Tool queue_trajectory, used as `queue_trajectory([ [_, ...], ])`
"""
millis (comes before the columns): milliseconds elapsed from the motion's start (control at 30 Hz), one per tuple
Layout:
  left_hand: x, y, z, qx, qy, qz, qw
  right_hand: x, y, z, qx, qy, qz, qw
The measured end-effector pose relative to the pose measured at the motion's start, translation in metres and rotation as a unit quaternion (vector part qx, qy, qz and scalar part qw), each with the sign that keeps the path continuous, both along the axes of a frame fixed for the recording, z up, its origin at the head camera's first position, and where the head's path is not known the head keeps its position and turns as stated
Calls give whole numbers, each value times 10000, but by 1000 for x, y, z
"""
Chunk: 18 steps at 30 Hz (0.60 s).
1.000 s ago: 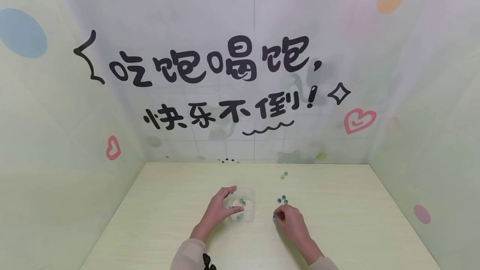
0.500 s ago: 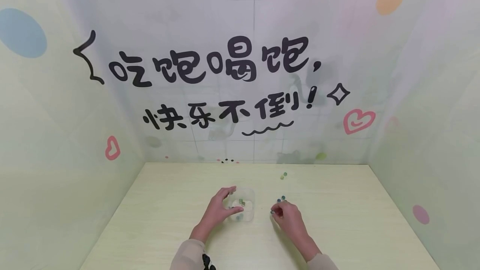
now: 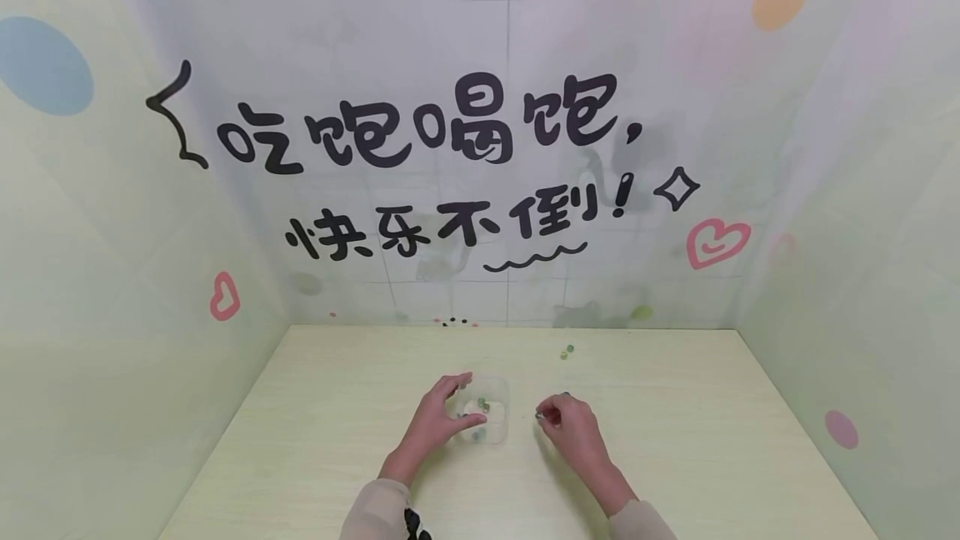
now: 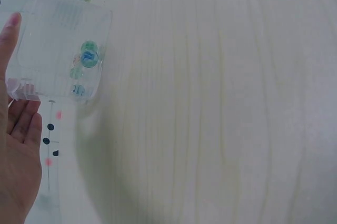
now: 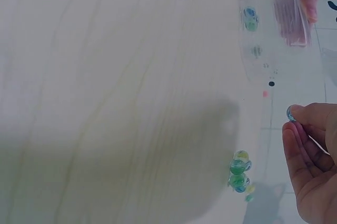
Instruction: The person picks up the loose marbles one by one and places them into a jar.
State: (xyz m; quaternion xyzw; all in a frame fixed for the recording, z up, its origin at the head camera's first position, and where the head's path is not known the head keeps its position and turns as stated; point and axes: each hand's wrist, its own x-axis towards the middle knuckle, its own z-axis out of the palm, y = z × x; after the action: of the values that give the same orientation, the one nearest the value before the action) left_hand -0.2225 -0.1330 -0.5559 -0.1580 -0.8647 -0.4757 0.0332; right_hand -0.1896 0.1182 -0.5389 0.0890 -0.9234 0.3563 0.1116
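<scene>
In the head view, my left hand (image 3: 435,419) grips a clear plastic box (image 4: 58,40) from its left side, thumb along the near side and fingers at the far side. Several green and blue glass marbles (image 4: 89,59) lie at the bottom of the box. To the right of it, above the table, my right hand (image 3: 579,436) pinches a bluish marble (image 5: 290,113) between thumb and fingertips. A cluster of green and blue marbles (image 5: 239,167) sits on the table beyond the right hand, mostly hidden behind it in the head view.
Farther back on the pale wooden table (image 3: 645,382) lie a green marble (image 3: 571,348) and a yellowish marble (image 3: 564,355). A printed cloth backdrop (image 3: 420,40) with black lettering stands behind, with side walls left and right.
My right hand has lifted its marble and moved slightly left and away from me, toward the box, covering most of the nearby cluster. The left hand and box have stayed in place.
</scene>
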Motion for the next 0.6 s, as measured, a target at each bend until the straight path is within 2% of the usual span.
queue_trajectory([
  [600, 0, 0, -1, -37, 56, -14, 10000, -6, -12, 7, -309, 198, 251, 9990],
])
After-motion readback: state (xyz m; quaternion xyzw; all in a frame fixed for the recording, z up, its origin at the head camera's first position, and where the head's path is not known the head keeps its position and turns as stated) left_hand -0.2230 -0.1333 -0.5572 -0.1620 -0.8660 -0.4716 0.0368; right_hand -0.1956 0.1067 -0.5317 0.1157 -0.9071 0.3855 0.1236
